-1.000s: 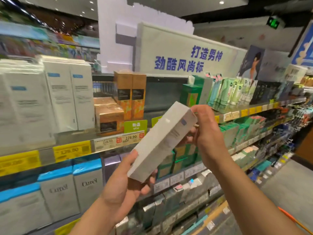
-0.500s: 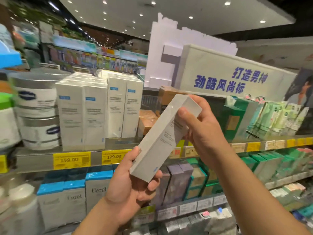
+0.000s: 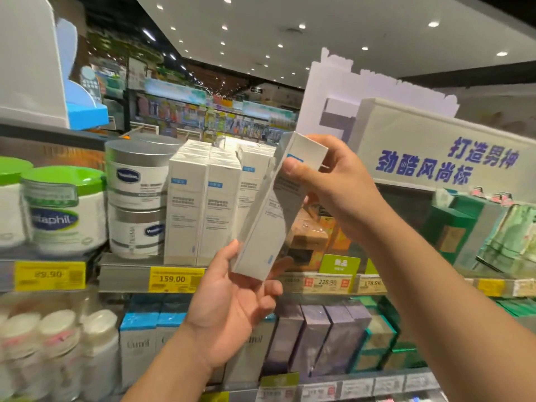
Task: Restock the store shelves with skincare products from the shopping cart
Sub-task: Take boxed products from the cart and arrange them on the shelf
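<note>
Box (image 3: 271, 216) sits centre frame, tilted, in front of the matching row of boxes (image 3: 203, 210). Left hand (image 3: 232, 309) cups its bottom end, fingers curled; right hand (image 3: 327, 181) pinches the top. Likely light, stiff carton with slick faces and crushable corners; hold it by the ends.

White ceiling (image 3: 348, 30) with recessed spotlights (image 3: 433, 24), blurry, perhaps stocked aisles (image 3: 214, 117)

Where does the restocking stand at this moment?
Done: a row of matching white boxes already stands on the shelf above the 159.00 tag. In hand: one white box, tilted, left hand at its bottom, right hand gripping its top. Left: setting it on the shelf; the cart is out of view.
</note>
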Demonstrator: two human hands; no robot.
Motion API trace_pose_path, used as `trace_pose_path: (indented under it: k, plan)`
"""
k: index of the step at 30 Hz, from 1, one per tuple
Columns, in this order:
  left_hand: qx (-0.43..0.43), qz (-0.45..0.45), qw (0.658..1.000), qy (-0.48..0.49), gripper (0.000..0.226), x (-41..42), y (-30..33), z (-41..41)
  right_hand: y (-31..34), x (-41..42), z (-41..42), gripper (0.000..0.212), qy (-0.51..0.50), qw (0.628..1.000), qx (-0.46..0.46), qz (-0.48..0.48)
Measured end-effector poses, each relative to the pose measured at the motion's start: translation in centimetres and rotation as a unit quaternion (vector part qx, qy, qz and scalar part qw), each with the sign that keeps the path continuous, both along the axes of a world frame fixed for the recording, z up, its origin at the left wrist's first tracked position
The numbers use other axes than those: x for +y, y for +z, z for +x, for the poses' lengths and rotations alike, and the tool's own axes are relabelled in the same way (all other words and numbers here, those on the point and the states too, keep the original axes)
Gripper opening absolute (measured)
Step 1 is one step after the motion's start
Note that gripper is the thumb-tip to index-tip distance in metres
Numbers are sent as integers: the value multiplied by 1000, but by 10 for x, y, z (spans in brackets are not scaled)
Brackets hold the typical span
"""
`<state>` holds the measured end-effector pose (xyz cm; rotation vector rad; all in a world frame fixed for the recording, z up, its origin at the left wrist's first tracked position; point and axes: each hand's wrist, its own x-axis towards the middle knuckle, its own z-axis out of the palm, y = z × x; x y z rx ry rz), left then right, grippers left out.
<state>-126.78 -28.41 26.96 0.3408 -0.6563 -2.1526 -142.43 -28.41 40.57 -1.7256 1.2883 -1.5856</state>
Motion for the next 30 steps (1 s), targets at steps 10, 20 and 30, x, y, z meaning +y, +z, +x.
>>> trace_pose_path:
  k: [10, 20, 30]
  plan:
    - [-28, -2, 1000, 2, 82, 2, 7, 14, 4, -33, -13, 50, -58, 993, 102, -22]
    - [-49, -22, 998, 12, 83, 4, 5, 11, -5, -40, -24, 54, -87, 985, 149, -17]
    - [-105, -82, 991, 8, 23, 3, 9, 7, -14, -42, -23, 59, -106, 958, 267, -28]
